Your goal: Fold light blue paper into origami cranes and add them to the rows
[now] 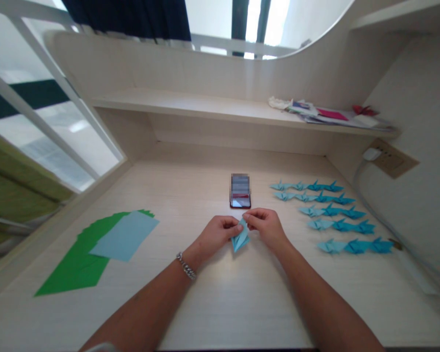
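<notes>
left hand (221, 230): pinched closed on folded blue paper (241, 239)
right hand (267, 223): pinched on its 12 o'clock tip
phone (240, 190): 12 o'clock
paper cranes (340, 225): rows, 3 o'clock
green sheets (81, 259): 9 o'clock

Light-blue folded paper (241, 241), narrow, pointed, lower tip downward, pinched between hands (220, 230).

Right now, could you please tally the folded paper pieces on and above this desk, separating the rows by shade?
Light blue cranes in the rows: 7
Deeper blue cranes in the rows: 10
Held light blue piece: 1
Total: 18
</notes>
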`<state>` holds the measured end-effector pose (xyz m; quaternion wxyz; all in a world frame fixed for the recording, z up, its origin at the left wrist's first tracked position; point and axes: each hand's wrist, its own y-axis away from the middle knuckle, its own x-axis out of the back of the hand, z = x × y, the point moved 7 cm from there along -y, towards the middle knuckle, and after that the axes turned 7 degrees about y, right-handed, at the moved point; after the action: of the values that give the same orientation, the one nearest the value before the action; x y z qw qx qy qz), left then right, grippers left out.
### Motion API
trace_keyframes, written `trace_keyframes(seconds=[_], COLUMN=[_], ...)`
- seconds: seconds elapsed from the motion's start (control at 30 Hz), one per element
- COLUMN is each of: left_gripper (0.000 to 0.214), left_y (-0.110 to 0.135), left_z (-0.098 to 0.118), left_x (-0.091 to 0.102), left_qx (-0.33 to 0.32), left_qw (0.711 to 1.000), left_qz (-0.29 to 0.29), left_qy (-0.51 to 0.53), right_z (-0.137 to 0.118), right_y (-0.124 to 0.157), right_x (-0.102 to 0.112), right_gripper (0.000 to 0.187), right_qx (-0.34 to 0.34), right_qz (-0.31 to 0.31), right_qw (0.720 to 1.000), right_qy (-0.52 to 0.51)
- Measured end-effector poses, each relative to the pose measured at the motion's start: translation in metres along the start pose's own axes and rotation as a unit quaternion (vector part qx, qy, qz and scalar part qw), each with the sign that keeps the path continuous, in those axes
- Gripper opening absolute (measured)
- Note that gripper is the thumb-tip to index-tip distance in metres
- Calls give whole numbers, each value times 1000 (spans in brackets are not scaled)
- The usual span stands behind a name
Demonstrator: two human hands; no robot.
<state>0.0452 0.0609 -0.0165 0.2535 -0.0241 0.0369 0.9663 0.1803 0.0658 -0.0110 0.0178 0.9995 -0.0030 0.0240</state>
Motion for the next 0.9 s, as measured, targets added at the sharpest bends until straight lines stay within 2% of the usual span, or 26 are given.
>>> trace_keyframes(seconds=[0.1, 0.2, 0.37, 0.6, 0.73, 0.9], left_gripper=[25, 25, 25, 25, 25, 27], left_y=[1, 1, 0, 1, -1, -4], left_z=[0, 1, 1, 2, 0, -1], left_x=[-1, -2, -4, -3, 0, 9], left_qx=[3, 5, 14, 1, -3, -16], left_qw=[1000, 1000, 1000, 1000, 1000, 995], left_qz=[4, 0, -8, -13, 10, 67], left_qy=[6, 12, 5, -16, -2, 70], right_z=[0, -3, -13, -8, -3, 5], right_y=[0, 1, 5, 4, 2, 1], right_x=[-2, -3, -3, -4, -4, -10], right_gripper=[25, 26, 17, 22, 26, 35], right_qx=[-1, 12, 43, 16, 9, -3], right_qz=[-22, -37, -18, -18, -11, -40], right_qw=[1000, 999, 993, 997, 998, 998], right_qy=[-4, 36, 107, 67, 60, 48])
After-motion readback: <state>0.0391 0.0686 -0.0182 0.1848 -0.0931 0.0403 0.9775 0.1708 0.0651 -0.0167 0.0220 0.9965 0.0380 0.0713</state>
